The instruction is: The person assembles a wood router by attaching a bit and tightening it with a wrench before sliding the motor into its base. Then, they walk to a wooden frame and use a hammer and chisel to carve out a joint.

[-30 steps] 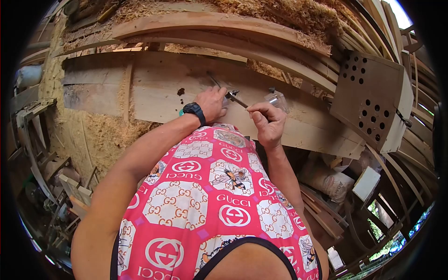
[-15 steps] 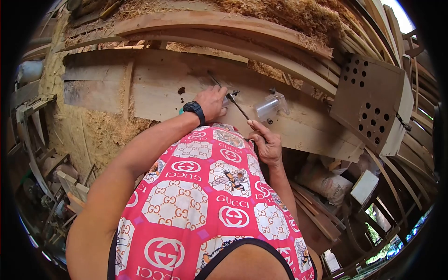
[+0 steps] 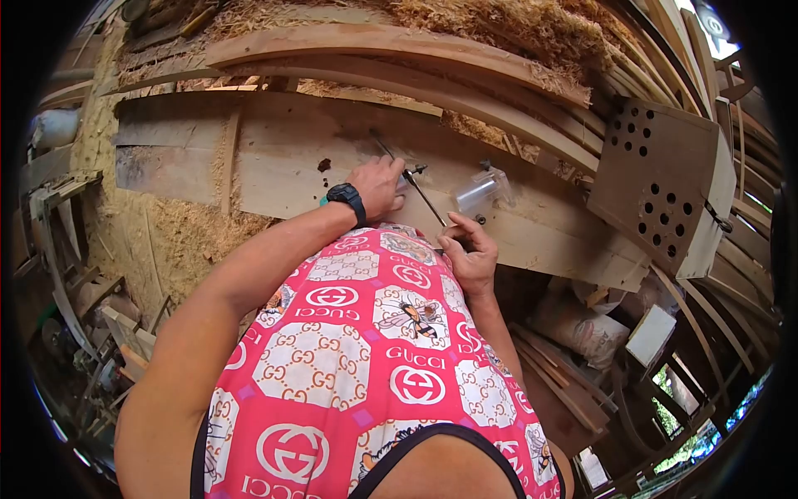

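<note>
My left hand (image 3: 379, 186), a dark watch on its wrist, is closed around a partly hidden clear part on the wooden board (image 3: 283, 179). A thin dark rod (image 3: 383, 146) sticks out beyond its fingers. Beside those fingers sits a small dark fitting (image 3: 418, 170). My right hand (image 3: 472, 249) pinches the near end of a slim dark metal tool (image 3: 428, 199), whose far end meets the fitting. To the right lie a clear plastic cup (image 3: 478, 194) and a small dark nut-like piece (image 3: 480, 219).
Long curved planks (image 3: 399, 40) and wood shavings (image 3: 507, 33) lie behind the board. A brown panel with round holes (image 3: 654, 179) stands at the right. Sacks (image 3: 582, 328) and wood strips lie below on the right.
My right hand and the near end of the slim tool have shifted slightly. My left hand stays in nearly the same place.
</note>
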The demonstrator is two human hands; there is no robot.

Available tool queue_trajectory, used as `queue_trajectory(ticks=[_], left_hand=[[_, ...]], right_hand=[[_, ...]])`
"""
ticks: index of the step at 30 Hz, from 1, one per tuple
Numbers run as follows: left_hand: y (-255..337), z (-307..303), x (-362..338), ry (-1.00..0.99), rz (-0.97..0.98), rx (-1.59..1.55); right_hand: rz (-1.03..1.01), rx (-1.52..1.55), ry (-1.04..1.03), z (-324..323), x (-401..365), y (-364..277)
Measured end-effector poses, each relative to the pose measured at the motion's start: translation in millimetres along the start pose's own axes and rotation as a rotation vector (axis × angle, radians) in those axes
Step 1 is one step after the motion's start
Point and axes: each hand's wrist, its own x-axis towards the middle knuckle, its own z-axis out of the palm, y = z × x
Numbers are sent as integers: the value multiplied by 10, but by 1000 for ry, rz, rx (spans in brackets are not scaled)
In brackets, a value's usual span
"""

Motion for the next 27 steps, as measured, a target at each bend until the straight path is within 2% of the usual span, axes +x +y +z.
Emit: queue_trajectory(ticks=[5, 7, 8, 10, 11, 13, 17, 19, 21, 27], left_hand=[[20, -10, -5, 9, 4, -1], [19, -22, -12, 2, 4, 6], [17, -24, -10, -4, 2, 2], [14, -20, 10, -15, 7, -3], [9, -12, 12, -16, 2, 0], [25, -3, -5, -26, -2, 2], [26, -35, 24, -22, -20, -22], [29, 20, -17, -24, 2, -43], [34, 16, 4, 28, 14, -51], [22, 30, 29, 6, 16, -107]], right_hand=[[76, 127, 113, 75, 123, -178], [-82, -304, 139, 93, 163, -143], [-77, -304, 142, 104, 179, -197], [189, -346, -1, 108, 231, -378], [194, -345, 3, 120, 281, -466], [188, -648, -248, 147, 369, -603], [236, -829, -370, 177, 476, -582], [210, -1043, -508, 148, 514, -510], [238, -1080, -532, 176, 523, -476], [353, -1234, -620, 254, 551, -591]])
